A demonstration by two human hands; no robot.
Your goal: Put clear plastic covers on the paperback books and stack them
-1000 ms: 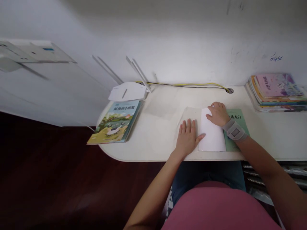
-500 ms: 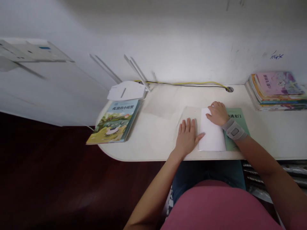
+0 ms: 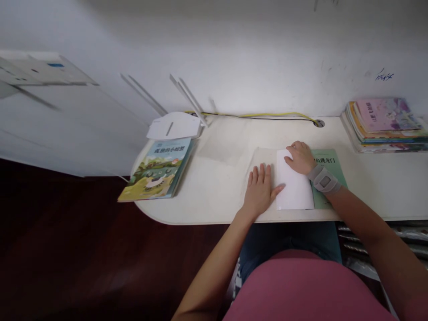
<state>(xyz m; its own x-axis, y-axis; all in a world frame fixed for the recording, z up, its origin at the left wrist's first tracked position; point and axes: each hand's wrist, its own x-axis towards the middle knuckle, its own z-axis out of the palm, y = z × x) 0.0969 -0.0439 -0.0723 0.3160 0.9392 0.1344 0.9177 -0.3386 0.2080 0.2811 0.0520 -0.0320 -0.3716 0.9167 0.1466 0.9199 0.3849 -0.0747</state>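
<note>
My left hand point(image 3: 260, 191) lies flat, fingers stretched out, on a pale sheet point(image 3: 262, 157) spread on the white desk point(image 3: 217, 196). Its thumb touches the left edge of a folded white flap of paper point(image 3: 293, 189). My right hand point(image 3: 301, 158), with a grey band on its wrist, rests on the top of that white flap, fingers curled down onto it. Under the flap lies a green book point(image 3: 329, 162), partly covered by the paper and my right forearm.
A picture book point(image 3: 157, 170) lies at the desk's left end, overhanging the edge. Behind it stands a white router point(image 3: 174, 125) with antennas. A yellow cable point(image 3: 267, 116) runs along the wall. A stack of colourful books point(image 3: 384, 125) sits at the far right.
Both hands stay in place on the paper. Only the camera view has drifted slightly.
</note>
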